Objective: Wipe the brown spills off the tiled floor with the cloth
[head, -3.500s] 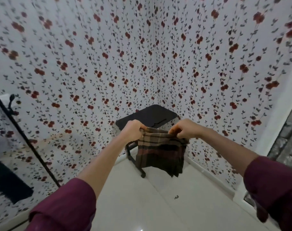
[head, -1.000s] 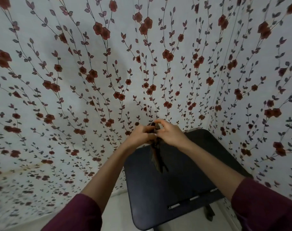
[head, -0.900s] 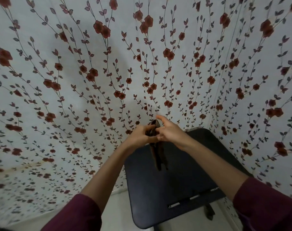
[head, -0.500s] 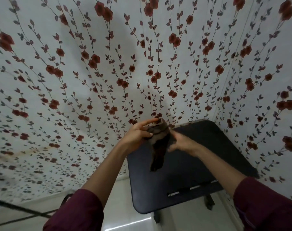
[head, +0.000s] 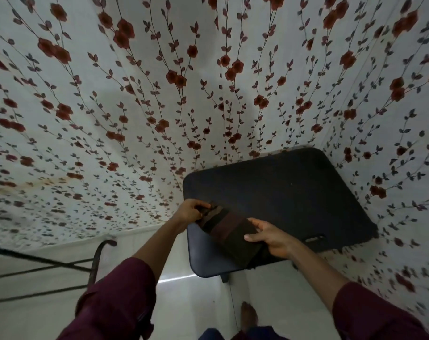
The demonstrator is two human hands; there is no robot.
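A folded brown plaid cloth [head: 229,233] lies stretched over the near left corner of a small black table [head: 282,192]. My left hand [head: 192,212] grips the cloth's far end with curled fingers. At the near end, my right hand [head: 269,235] holds the cloth, thumb on top and fingers round its edge. The white tiled floor [head: 196,303] shows below; no brown spill is visible on it.
Floral wallpaper with red roses covers both walls [head: 135,106] meeting behind the table. A dark metal stand with thin bars [head: 95,261] is at the left on the floor. My bare foot [head: 249,315] stands on the tiles near the table's leg.
The cloth hung bunched between both hands above the table; now it is lower, spread flat and folded over the table's near corner. The view has tilted down, showing floor and foot.
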